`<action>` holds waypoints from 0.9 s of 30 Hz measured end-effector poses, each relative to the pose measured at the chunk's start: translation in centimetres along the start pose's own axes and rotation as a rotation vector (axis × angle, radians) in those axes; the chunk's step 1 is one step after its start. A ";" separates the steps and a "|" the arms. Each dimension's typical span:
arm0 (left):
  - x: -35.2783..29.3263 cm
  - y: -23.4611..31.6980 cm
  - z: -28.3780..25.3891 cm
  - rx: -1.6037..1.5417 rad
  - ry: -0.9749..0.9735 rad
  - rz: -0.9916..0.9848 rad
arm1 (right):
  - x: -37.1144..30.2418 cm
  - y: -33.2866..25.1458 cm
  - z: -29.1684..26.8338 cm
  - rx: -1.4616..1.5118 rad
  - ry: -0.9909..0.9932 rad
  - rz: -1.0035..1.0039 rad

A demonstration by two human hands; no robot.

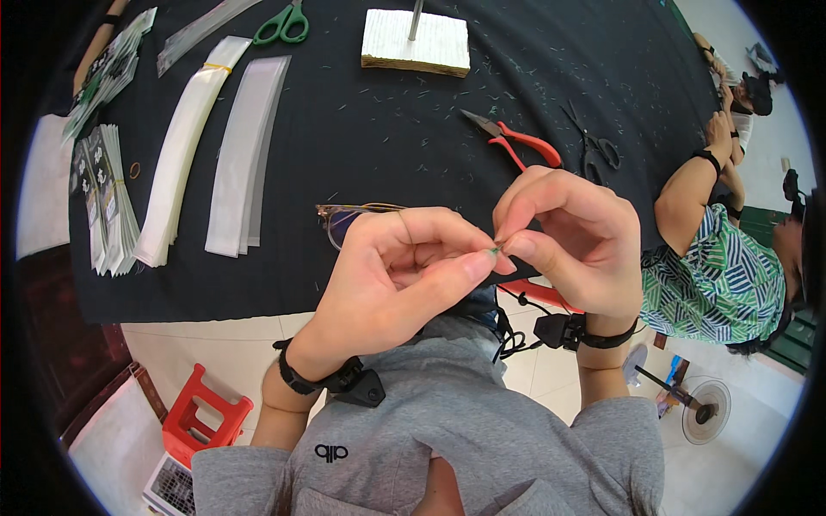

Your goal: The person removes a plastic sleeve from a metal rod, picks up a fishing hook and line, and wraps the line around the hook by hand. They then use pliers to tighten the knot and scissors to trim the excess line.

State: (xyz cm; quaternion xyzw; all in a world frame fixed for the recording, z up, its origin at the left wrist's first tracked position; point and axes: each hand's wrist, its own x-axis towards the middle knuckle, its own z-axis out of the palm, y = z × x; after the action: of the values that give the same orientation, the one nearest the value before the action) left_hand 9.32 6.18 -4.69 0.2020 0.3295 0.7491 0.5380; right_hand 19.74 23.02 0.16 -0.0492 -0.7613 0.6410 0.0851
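**Two bare hands meet over one tiny green piece**

The small, thin green piece (495, 251) is pinched between fingertips just above the near edge of the desk (344, 129), which is covered in black cloth. Its exact shape is hard to tell, being so small and half covered.

The left hand (397, 273) has thumb and index finger closed on it, the other fingers curled underneath. The right hand (575, 236) meets it from the other side, thumb and index tips pressed together at the same spot, its remaining fingers bent.

Just behind the left hand lies a pair of gold-rimmed eyeglasses (342, 225), partly hidden. Beyond the right hand are red-handled metal pliers (540, 144) (their jaws pointing up and left) and small black scissors (588, 139). Short green clippings (387, 140) dot the cloth.

Farther off stands a white rectangular block (391, 39) with a grey metal rod rising from it. To the left lie clear plastic sleeves (249, 155), a long whitish bundle (182, 155) bound by a yellow band, banded printed packets (112, 202) and green-handled scissors (292, 15).
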 end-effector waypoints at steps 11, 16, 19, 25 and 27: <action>0.0 0.2 -0.1 0.000 0.004 -0.011 | 0.1 -1.1 0.3 -0.243 0.015 -0.054; 0.2 0.2 0.0 0.021 0.004 -0.027 | 0.0 -0.6 0.4 -0.071 0.058 -0.026; 0.1 0.1 0.1 0.005 0.002 -0.010 | 0.1 -0.2 0.3 -0.007 0.042 -0.015; 0.3 0.3 -0.1 -0.016 -0.089 0.025 | 0.1 -0.8 0.1 -0.156 0.013 -0.116; 0.5 0.3 0.0 0.145 -0.072 0.163 | 0.2 -1.3 0.0 -0.258 0.039 -0.171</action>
State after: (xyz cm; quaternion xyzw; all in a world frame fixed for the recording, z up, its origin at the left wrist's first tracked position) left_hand 8.91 6.57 -4.50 0.2932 0.3457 0.7569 0.4707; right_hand 19.59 22.88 1.43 -0.0071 -0.8370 0.5270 0.1472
